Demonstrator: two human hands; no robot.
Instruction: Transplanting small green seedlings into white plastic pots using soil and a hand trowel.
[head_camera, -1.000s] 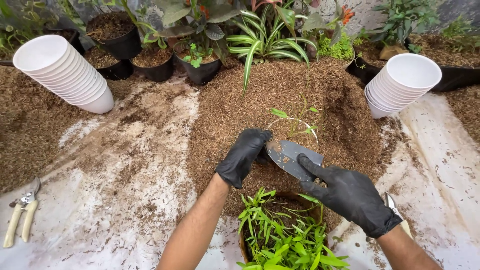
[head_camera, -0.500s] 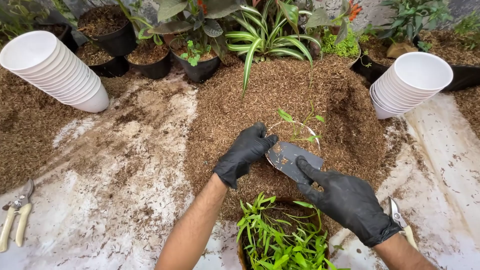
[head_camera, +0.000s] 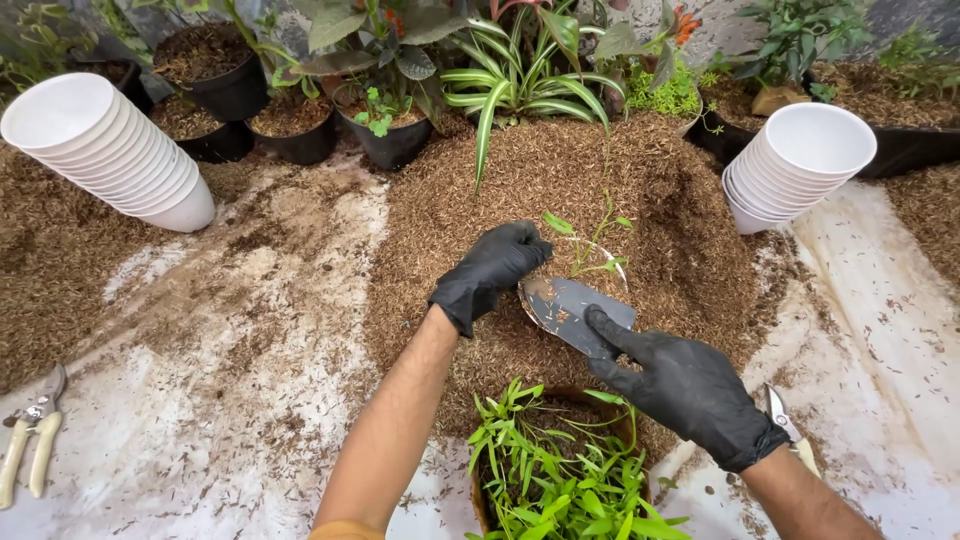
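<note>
Head view: both hands wear black gloves and meet over the near slope of a heap of brown potting mix. The right hand has its grip clenched on a grey metal trowel, forefinger laid along the blade; the handle is hidden under the palm. The blade points up and to the left, with a few crumbs of mix stuck to it, its tip at the rim of a small white pot sunk in the heap. The left hand curls over the near-left side of that pot; whether its grip actually closes on the rim I cannot tell, since the fingers hide it.

A thin green seedling stands upright in the pot, and mix lies around its stem — so the planting looks largely done, with topping up or firming the mix seemingly what is left. Only this one pot appears planted.

Much seems to remain: two stacks of empty white pots lie on their sides, one at the far left and one at the far right, and a brown pot crowded with green shoots sits nearest the person. Cream-handled pruning shears lie on the pale sheet at left — well apart from the hands. Another small tool lies by the right wrist.
</note>
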